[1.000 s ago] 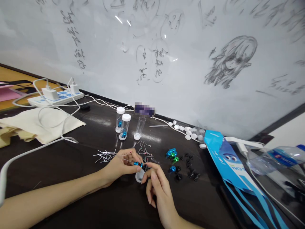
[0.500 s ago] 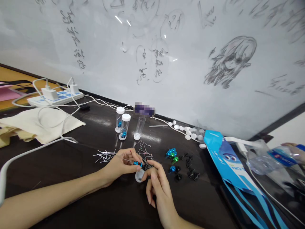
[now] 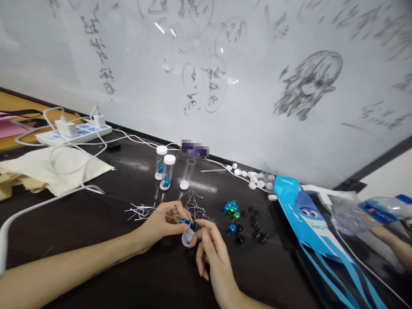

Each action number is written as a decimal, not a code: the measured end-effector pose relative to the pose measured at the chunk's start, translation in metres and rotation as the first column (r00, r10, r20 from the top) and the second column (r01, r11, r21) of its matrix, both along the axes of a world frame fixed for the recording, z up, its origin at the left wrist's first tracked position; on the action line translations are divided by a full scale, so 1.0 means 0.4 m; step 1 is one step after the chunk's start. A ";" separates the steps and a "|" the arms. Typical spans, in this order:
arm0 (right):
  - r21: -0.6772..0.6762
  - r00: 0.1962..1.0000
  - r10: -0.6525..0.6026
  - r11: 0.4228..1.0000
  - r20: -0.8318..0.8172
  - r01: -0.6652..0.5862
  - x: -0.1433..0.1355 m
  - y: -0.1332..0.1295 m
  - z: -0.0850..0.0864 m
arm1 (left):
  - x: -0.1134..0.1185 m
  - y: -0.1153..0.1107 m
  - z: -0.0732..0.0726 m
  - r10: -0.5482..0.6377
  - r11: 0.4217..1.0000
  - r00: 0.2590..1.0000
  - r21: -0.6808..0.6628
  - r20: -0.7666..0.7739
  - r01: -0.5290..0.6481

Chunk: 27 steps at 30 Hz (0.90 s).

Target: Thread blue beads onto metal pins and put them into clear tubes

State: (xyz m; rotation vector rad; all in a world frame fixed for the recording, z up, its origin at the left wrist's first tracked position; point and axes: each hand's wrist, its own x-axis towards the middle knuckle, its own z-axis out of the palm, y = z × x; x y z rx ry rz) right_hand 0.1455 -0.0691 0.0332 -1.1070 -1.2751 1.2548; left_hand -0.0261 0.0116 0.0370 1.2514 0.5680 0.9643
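Note:
Pinched in my left hand [image 3: 167, 219] is a small blue and black part [image 3: 186, 222] with a thin metal wire running through the fingers. My right hand [image 3: 210, 246] is curled, its index fingertip and thumb side close to the black end of that part; what it grips is too small to make out. Just below the fingertips is a small white cap [image 3: 187, 237] holding tiny pieces. Bent metal wires [image 3: 195, 204] lie behind my hands, and straight silver rods [image 3: 140, 211] lie left of my left hand.
Two capped tubes [image 3: 167, 171] with blue parts and an uncapped tube [image 3: 188, 174] stand behind. To the right are blue and green parts [image 3: 231, 208], black parts [image 3: 255, 225], white caps [image 3: 252, 180] and a blue bag [image 3: 299, 214]. A person's arm [image 3: 391, 240] shows at far right.
The view has shifted slightly. My hands keep nearly the same pose around the blue and black part. At far right, the bottle has shifted and more of another person's arm shows.

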 end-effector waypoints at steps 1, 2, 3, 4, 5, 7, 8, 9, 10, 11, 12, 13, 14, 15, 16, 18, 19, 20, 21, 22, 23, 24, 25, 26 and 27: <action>0.001 1.000 0.001 1.000 -0.001 -0.001 -0.001 0.000 0.001 | 0.000 -0.001 -0.001 -0.001 1.000 1.000 0.002 0.001 0.001; 0.003 1.000 -0.001 1.000 -0.003 0.001 -0.002 0.000 0.003 | 0.000 -0.002 -0.001 -0.001 1.000 1.000 0.004 0.003 0.001; 0.005 1.000 -0.006 1.000 -0.006 0.006 -0.004 0.001 0.005 | 0.000 -0.003 -0.001 -0.003 1.000 1.000 0.005 0.006 0.003; 0.006 1.000 -0.015 1.000 -0.010 0.015 -0.006 0.001 0.007 | 0.000 -0.004 -0.001 -0.006 1.000 1.000 0.006 0.011 0.006; 0.006 1.000 -0.022 1.000 -0.015 0.022 -0.009 0.002 0.010 | 0.001 -0.003 0.000 -0.010 1.000 1.000 0.006 0.017 0.010; 0.005 0.999 -0.033 0.999 -0.025 0.033 -0.014 0.006 0.013 | 0.002 -0.003 0.001 -0.012 1.000 1.000 0.008 0.023 0.011; 0.006 0.999 -0.036 0.999 -0.028 0.036 -0.016 0.007 0.015 | 0.003 -0.002 0.002 -0.009 1.000 1.000 0.011 0.021 0.009; 0.006 0.999 -0.038 0.999 -0.032 0.039 -0.018 0.009 0.016 | 0.003 -0.002 0.003 -0.001 1.000 1.000 0.017 0.016 0.001; 0.007 0.998 -0.041 0.999 -0.036 0.042 -0.020 0.011 0.016 | 0.003 -0.002 0.004 0.008 1.000 1.000 0.028 0.009 -0.008; 0.009 0.998 -0.047 0.999 -0.041 0.047 -0.021 0.012 0.016 | 0.002 -0.003 0.004 0.019 0.999 1.000 0.041 0.004 -0.020; 0.013 0.997 -0.054 0.998 -0.049 0.055 -0.021 0.013 0.016 | 0.002 -0.005 0.004 0.030 0.998 1.000 0.052 0.002 -0.030; 0.019 0.996 -0.061 0.998 -0.058 0.062 -0.022 0.013 0.016 | 0.001 -0.006 0.005 0.038 0.997 0.999 0.061 0.000 -0.038; 0.026 0.996 -0.067 0.997 -0.067 0.068 -0.023 0.013 0.016 | 0.001 -0.008 0.006 0.045 0.997 0.999 0.068 -0.002 -0.045; 0.036 0.995 -0.071 0.997 -0.075 0.074 -0.023 0.014 0.017 | 0.002 -0.010 0.007 0.052 0.996 0.999 0.074 -0.002 -0.052; 0.046 0.994 -0.075 0.996 -0.081 0.078 -0.024 0.014 0.017 | 0.004 -0.012 0.009 0.060 0.995 0.998 0.080 0.000 -0.060; 0.064 0.993 -0.083 0.994 -0.087 0.089 -0.024 0.014 0.020 | 0.010 -0.015 0.015 0.078 0.993 0.997 0.092 0.015 -0.079; 0.074 0.992 -0.090 0.993 -0.089 0.097 -0.024 0.015 0.021 | 0.015 -0.016 0.018 0.090 0.991 0.996 0.096 0.025 -0.092; 0.083 0.991 -0.099 0.991 -0.090 0.107 -0.023 0.015 0.022 | 0.021 -0.017 0.020 0.098 0.990 0.995 0.097 0.033 -0.101; 0.095 0.990 -0.109 0.988 -0.092 0.118 -0.022 0.016 0.023 | 0.027 -0.017 0.022 0.106 0.989 0.994 0.097 0.041 -0.109; 0.103 0.989 -0.117 0.987 -0.095 0.126 -0.020 0.016 0.024 | 0.033 -0.017 0.023 0.109 0.989 0.993 0.095 0.049 -0.113; 0.111 0.988 -0.121 0.985 -0.096 0.132 -0.018 0.017 0.024 | 0.038 -0.016 0.023 0.110 0.989 0.992 0.092 0.057 -0.115; 0.118 0.987 -0.125 0.984 -0.098 0.136 -0.016 0.017 0.025 | 0.042 -0.016 0.022 0.109 0.990 0.992 0.088 0.063 -0.114; 0.124 0.987 -0.125 0.983 -0.099 0.137 -0.015 0.017 0.025 | 0.045 -0.015 0.021 0.110 0.990 0.991 0.085 0.071 -0.116; 0.129 0.987 -0.125 0.982 -0.100 0.137 -0.014 0.017 0.025 | 0.047 -0.014 0.019 0.111 0.990 0.991 0.083 0.077 -0.118; 0.133 0.987 -0.123 0.982 -0.101 0.136 -0.014 0.017 0.025 | 0.047 -0.014 0.018 0.113 0.990 0.990 0.081 0.082 -0.119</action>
